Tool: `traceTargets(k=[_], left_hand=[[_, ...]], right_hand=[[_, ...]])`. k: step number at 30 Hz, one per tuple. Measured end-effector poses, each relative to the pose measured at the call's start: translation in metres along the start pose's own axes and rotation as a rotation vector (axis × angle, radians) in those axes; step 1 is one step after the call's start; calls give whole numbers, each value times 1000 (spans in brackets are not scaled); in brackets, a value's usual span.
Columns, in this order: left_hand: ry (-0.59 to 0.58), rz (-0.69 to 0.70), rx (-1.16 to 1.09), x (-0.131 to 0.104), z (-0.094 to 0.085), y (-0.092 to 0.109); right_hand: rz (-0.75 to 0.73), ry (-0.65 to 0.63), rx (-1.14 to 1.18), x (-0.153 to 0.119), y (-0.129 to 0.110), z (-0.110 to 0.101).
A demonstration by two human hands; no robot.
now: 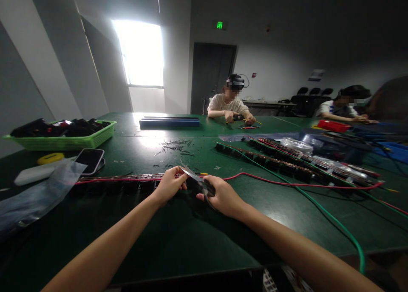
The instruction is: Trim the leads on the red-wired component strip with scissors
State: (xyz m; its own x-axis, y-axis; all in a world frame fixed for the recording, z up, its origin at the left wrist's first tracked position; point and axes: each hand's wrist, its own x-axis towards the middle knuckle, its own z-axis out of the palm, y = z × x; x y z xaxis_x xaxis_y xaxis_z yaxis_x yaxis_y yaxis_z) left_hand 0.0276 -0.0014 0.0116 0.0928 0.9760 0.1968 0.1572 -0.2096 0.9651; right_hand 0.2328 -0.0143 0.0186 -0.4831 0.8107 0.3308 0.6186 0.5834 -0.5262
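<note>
My right hand (223,196) is wrapped around the dark handles of a pair of scissors (191,174), whose metal blades point up and left toward my left hand. My left hand (171,183) has thumb and fingers pinched together close to the blades; what lies between them is too small to make out. A long strip of black modules with red wiring (127,181) lies on the table and runs under my left hand. From behind my right hand a red wire (270,180) stretches away to the right.
On the green table (153,245) are black wire scraps (177,146), more module strips (277,162) and a green wire (331,215). A green basket (63,144), a phone (91,161) and a plastic bag (38,202) stand left. A co-worker (231,100) handles wires opposite; another person (342,105) sits right.
</note>
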Motion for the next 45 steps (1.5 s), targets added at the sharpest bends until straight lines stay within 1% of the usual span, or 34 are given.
traceTargets(k=[6,23,37,45], left_hand=[[7,-9,5,1,0,0],[-10,0,-8,2,-1,-3],[-3,6,-42,2,0,-1],[-6,4,-21,2,0,-2]], right_hand=[[-56,-25,39,0,-5,-3],[-50,-20,82,-1,-6,-4],[-29,-15,42,-1,-11,-5],[-28,10,18,-1,-8,-3]])
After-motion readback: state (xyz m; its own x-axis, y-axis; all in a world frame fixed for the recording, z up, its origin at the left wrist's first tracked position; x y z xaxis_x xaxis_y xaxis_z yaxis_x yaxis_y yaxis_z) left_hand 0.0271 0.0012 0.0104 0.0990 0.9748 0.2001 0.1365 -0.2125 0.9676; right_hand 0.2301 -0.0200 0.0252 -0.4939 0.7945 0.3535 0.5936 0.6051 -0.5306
